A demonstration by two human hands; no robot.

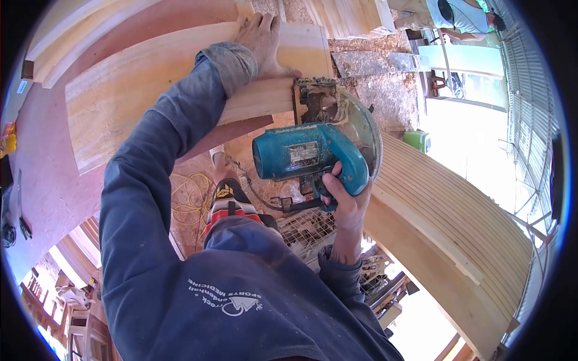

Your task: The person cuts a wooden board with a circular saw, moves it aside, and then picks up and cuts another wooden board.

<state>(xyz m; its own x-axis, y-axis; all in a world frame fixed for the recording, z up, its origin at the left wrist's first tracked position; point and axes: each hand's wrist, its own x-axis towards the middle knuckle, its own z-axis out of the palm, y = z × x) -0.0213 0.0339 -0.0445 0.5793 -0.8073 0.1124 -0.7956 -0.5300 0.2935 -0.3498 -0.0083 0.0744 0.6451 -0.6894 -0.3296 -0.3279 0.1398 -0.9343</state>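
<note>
My right hand [344, 195] is wrapped round the rear handle of a teal circular saw [295, 151]. The saw's dusty base plate [315, 99] rests at the right end of a wide pale wooden board [138, 90]. Its round guard [364, 129] faces right, and the blade's teeth are hidden. Fingers spread, my left hand [262, 45] lies flat on the board, a short way left of the base plate. A dark power cord [262, 195] runs from the saw's handle down past my leg.
A reddish work surface [54, 144] lies under the board. More planks [346, 18] stand at the top. A large stack of ribbed boards [445, 198] fills the right side. A yellow cord [191, 195] coils on the floor by my feet. Another person [460, 17] is at the upper right.
</note>
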